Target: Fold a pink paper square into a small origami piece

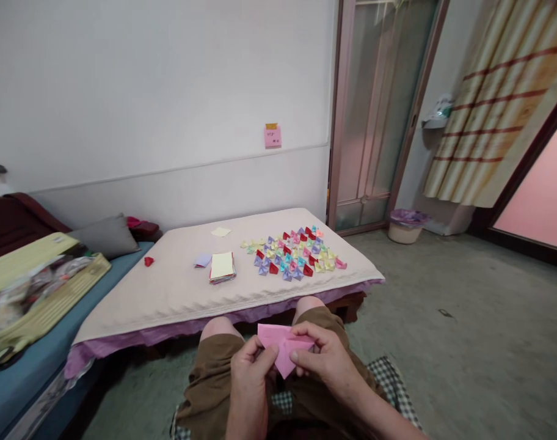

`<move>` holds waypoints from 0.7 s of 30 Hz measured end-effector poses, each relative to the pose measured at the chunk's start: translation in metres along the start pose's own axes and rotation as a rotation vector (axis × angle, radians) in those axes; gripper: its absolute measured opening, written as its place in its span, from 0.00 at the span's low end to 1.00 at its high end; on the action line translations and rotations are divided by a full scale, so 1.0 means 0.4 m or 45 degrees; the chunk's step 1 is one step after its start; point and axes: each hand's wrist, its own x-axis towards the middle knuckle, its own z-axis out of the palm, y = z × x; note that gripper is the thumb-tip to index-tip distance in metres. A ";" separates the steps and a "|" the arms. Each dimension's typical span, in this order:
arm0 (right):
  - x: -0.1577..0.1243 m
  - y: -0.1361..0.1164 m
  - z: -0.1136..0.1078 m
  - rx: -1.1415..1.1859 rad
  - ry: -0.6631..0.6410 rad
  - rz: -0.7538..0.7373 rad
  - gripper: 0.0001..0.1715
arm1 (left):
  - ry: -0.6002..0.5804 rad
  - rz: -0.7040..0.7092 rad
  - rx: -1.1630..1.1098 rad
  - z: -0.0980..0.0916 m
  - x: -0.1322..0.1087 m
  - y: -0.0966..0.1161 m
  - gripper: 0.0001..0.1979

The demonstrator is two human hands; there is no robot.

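Note:
Between my hands, above my lap, is a pink sheet of folding paper [285,357], partly folded, with its lower corner pointing down. My left hand [253,373] pinches its left side, thumb on the front face. The thumb and fingers of my right hand [322,357] grip its right side near a fold. On the low table ahead lies a stack of coloured paper sheets [222,266], yellow on top. Right of the stack are many small folded paper pieces [287,250] in red, purple, yellow, blue and pink.
A lavender sheet [202,260], a pale yellow sheet [221,232] and a red folded piece [149,261] lie on the cloth-covered table [168,299]. To the left, an open yellow case [44,299] rests on a blue bed [13,391]. A waste bin [405,229] stands by the door.

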 end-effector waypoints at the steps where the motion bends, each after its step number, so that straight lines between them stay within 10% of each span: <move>1: 0.000 0.001 0.001 -0.002 0.009 0.006 0.14 | -0.002 -0.001 0.020 -0.002 0.000 -0.003 0.07; 21: 0.003 -0.029 -0.008 -0.015 -0.074 -0.011 0.06 | 0.098 0.296 0.359 -0.038 0.001 0.037 0.16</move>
